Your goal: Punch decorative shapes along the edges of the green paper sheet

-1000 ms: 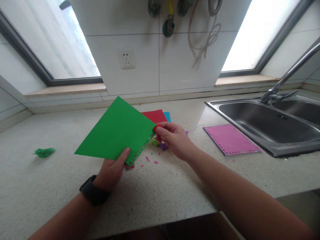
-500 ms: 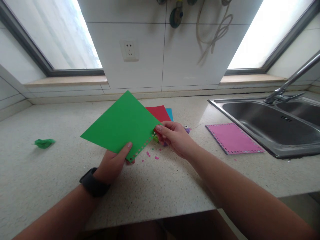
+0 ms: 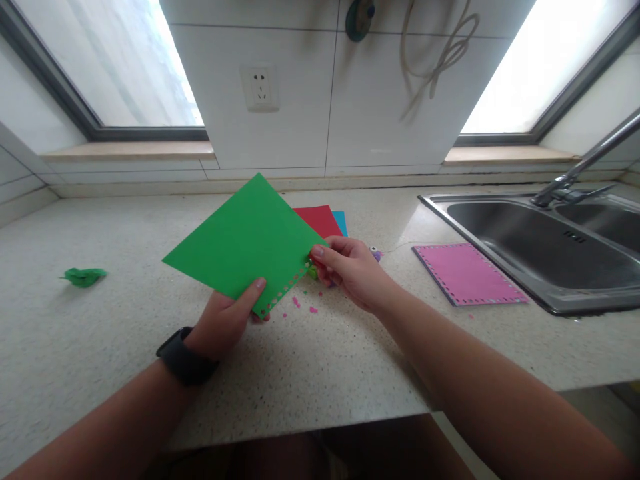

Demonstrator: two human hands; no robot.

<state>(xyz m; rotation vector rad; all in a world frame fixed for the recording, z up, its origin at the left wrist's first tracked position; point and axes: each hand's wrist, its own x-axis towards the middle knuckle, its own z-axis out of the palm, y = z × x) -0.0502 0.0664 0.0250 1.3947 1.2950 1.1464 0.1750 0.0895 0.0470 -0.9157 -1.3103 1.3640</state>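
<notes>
A sheet of green paper (image 3: 245, 240) is held tilted above the counter, with a row of punched holes along its lower right edge. My left hand (image 3: 233, 307) grips its lower corner, thumb on top and fingers beneath. At the right corner, my right hand (image 3: 350, 270) is closed on what looks like a small red hole punch (image 3: 313, 255), mostly hidden by the fingers and set at the end of the row of holes. Pink paper bits (image 3: 313, 309) lie on the counter below. Partly hidden behind the right hand are small green and purple things.
Red paper (image 3: 320, 219) and blue paper (image 3: 341, 222) lie behind the green sheet. A pink sheet with holes round its border (image 3: 470, 273) rests beside the steel sink (image 3: 500, 253). Crumpled green material (image 3: 84, 277) sits at the left of the counter (image 3: 125, 327).
The view has tipped slightly downward, so the counter's contents sit a little higher in the picture. Both hands keep nearly the same hold on the green paper and the red thing.
</notes>
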